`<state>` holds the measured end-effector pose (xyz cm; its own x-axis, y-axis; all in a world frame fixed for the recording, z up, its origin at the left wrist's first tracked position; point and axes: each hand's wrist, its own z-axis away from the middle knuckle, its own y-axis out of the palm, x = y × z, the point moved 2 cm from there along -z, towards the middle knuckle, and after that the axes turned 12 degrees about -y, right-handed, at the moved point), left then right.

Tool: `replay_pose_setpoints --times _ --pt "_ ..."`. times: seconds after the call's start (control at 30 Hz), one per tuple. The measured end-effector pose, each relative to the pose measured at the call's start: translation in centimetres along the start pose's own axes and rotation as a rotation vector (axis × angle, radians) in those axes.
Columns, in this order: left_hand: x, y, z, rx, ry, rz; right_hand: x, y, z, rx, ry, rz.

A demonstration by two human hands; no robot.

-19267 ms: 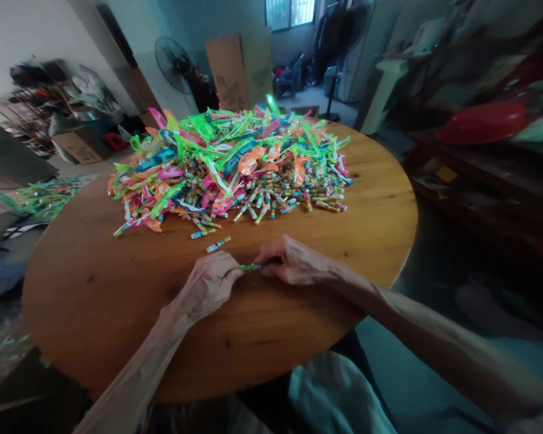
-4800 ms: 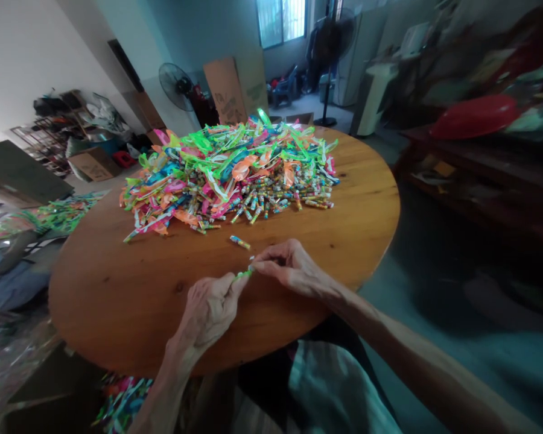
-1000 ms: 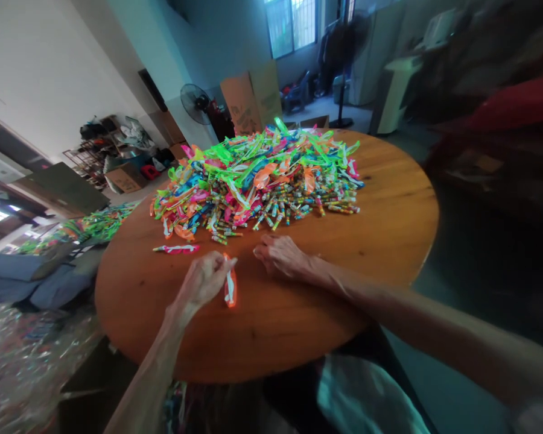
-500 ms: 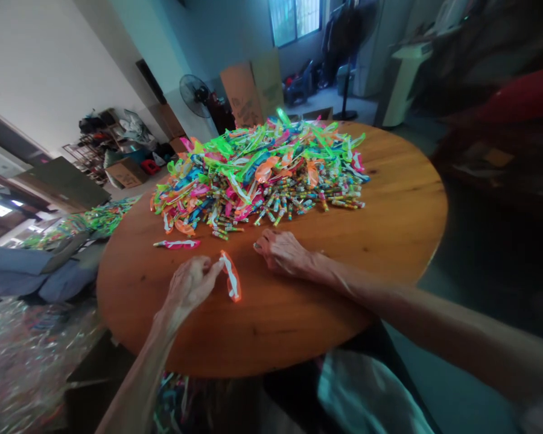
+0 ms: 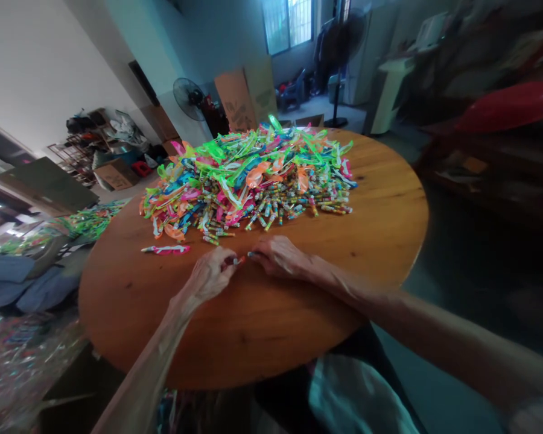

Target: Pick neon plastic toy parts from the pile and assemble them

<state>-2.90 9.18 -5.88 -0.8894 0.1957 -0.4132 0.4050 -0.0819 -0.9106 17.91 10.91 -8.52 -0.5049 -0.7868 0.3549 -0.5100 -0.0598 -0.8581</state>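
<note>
My left hand (image 5: 212, 272) is closed in a pinch on an orange and white plastic piece (image 5: 239, 261). Only its tip shows past the fingers; the rest is hidden. Just to the right, my right hand (image 5: 280, 255) pinches a small printed tube (image 5: 252, 254), whose end points at the orange tip. A narrow gap separates the two. On the tabletop left of my hands lies a pink and white plastic piece (image 5: 172, 249) with a small tube at its left end. Beyond both hands rises a heap of bright plastic pieces (image 5: 235, 163), with many small printed tubes (image 5: 276, 208) along its near side.
The round wooden table (image 5: 380, 199) has its near edge close to my body. At left are more plastic pieces (image 5: 95, 217) and clear plastic bags (image 5: 22, 367). Behind stand a fan (image 5: 189, 97) and cardboard boxes (image 5: 238, 99). A red object (image 5: 511, 107) is at right.
My left hand has taken up the orange piece from the table and moved right, close to my right hand. A tube end now shows in the right fingers. The view has shifted slightly.
</note>
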Motion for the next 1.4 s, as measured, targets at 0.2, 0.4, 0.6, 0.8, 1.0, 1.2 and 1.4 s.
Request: replay_pose_setpoints --times 0.2,0.4,0.6,0.8,1.0,1.2,1.4 --pt "0.2 -1.1 -0.7 -0.058 -0.126 -0.078 0.0 -0.2 -0.1 0.006 0.010 0.040" --pt "2.6 -1.0 -0.5 -0.129 -0.256 -0.020 0.2 -0.6 0.1 0.016 -0.001 0.057" --pt "3.6 -0.7 0.3 -0.180 -0.301 0.101 0.3 -0.5 0.1 0.002 0.009 0.058" --pt "3.2 -0.5 0.5 -0.212 -0.257 0.176 0.2 -0.3 0.1 -0.003 0.019 0.058" --pt "2.2 0.6 0.4 -0.170 -0.210 0.245 0.1 -0.2 0.1 0.006 -0.003 0.080" --pt "1.5 0.8 0.7 -0.143 -0.159 0.199 0.2 -0.2 0.1 0.037 -0.019 0.129" --pt "1.5 0.8 0.8 -0.111 -0.136 0.175 0.3 -0.3 0.2 0.082 -0.028 0.160"
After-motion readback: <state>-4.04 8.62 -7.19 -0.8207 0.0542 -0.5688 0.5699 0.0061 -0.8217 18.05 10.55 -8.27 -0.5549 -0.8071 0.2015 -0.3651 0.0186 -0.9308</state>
